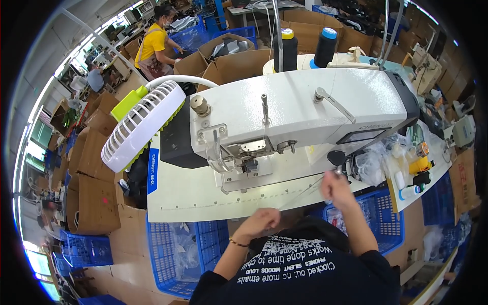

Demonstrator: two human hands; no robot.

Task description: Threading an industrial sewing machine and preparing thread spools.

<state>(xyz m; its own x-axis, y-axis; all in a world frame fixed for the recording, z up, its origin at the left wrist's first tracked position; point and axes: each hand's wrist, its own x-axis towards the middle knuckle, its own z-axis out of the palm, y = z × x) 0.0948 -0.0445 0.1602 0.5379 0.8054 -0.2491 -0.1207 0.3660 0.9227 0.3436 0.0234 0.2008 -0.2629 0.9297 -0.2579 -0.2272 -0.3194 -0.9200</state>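
Note:
In front of the sewing machine [305,101], my left hand [258,224] is closed near the table's front edge, its fingertips drawn together. Whatever it may pinch is too small to make out. My right hand [336,189] is raised over the front edge of the pale table top [203,201], fingers curled closed. Thin faint strands [307,190] stretch from it toward the left. A small metallic piece shows at its fingertips, beside a black oval knob [336,157]. The machine's needle area [249,165] lies beyond both hands, and no fabric shows under it.
A white and green fan [145,124] is by the machine's left end. Two black thread cones [325,48] stand behind it. Blue baskets [213,244] sit below the front edge. Plastic bags and small spools [419,165] lie right. A person in yellow [152,48] works among cardboard boxes.

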